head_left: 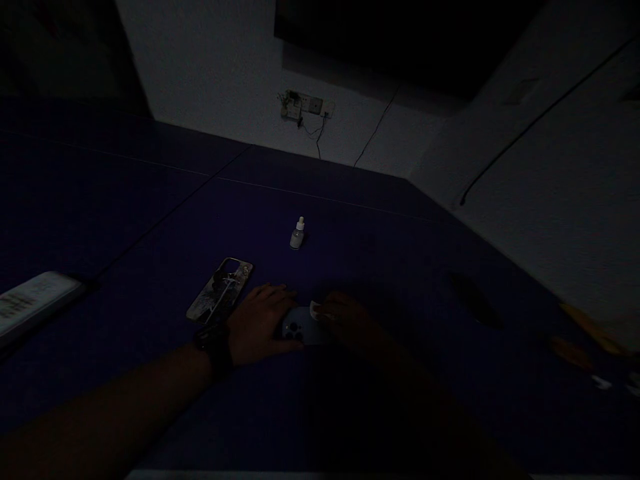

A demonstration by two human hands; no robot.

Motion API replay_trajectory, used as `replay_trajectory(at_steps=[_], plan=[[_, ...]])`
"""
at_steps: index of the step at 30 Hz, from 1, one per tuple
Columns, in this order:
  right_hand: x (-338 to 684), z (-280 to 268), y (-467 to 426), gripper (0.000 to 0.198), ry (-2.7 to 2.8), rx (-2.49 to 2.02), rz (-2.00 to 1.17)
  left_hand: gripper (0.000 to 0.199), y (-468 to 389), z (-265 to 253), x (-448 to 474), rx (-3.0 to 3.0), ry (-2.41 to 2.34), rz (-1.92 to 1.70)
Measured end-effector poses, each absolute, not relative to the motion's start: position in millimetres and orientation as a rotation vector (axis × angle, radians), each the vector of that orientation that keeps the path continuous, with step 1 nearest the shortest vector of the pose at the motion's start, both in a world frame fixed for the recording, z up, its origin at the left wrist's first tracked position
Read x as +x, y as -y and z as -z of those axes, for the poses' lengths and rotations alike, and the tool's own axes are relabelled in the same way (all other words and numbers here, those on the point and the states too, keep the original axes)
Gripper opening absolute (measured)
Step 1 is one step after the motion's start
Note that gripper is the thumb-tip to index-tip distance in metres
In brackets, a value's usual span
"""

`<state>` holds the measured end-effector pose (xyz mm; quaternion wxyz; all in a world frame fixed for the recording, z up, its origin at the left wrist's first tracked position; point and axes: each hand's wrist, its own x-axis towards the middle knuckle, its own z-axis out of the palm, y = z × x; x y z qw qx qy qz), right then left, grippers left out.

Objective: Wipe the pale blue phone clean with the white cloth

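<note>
Light: very dim; fine textures are hard to read.
Table (380,413): a broad, flat, dark blue surface with thin pale seam lines, running back to a pale wall.
Phone (301,327): a pale, rounded-cornered smartphone lying back-up on the table, its cluster of round camera lenses showing at the left end; it sits between the two hands near the table's near middle.
Left hand (261,321): palm down, fingers spread fairly flat, resting on the left end of the phone and pinning it; a dark wristwatch (214,347) bands the wrist.
Right hand (351,322): fingers curled, pinching a small white wad, probably cloth or tissue (315,309), against the phone's upper right edge; the rest of the hand is lost in shadow.
Phone case (221,291): a flat rounded rectangle with a glossy printed picture in greys and browns, lying just left of the left hand, apart from the phone.
Dropper bottle (297,235): small, upright, pale cylinder with a narrow capped tip, standing well behind the hands.
Wall socket (306,105): a pale plate on the wall, thin dark cables hanging from it.
Far left edge: a pale flat oblong object (35,301) with dark markings, too dim to identify.
</note>
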<state>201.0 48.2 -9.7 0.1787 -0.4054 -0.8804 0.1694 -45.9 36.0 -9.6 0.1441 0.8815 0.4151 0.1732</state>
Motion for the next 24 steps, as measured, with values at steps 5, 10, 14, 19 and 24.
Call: replay_trajectory(at_steps=[5,10,14,19,24], plan=[[214,9,-32,0.02,2.67,-0.991,-0.51,0.063,-38,10,-47,2.521,-1.182,-0.481],[209,7,-51,0.024,2.589,-1.085,-0.288,0.068,-39,13,-48,2.529,-1.177,-0.474],[212,5,-50,0.023,2.667,-1.018,-0.274,0.068,-39,15,-49,2.538,-1.174,-0.491],[222,3,-41,0.021,2.754,-0.897,-0.294,0.067,-39,13,-48,2.539,-1.165,-0.468],[216,3,-60,0.022,2.671,-1.058,-0.195,0.068,-40,14,-49,2.548,-1.168,-0.456]])
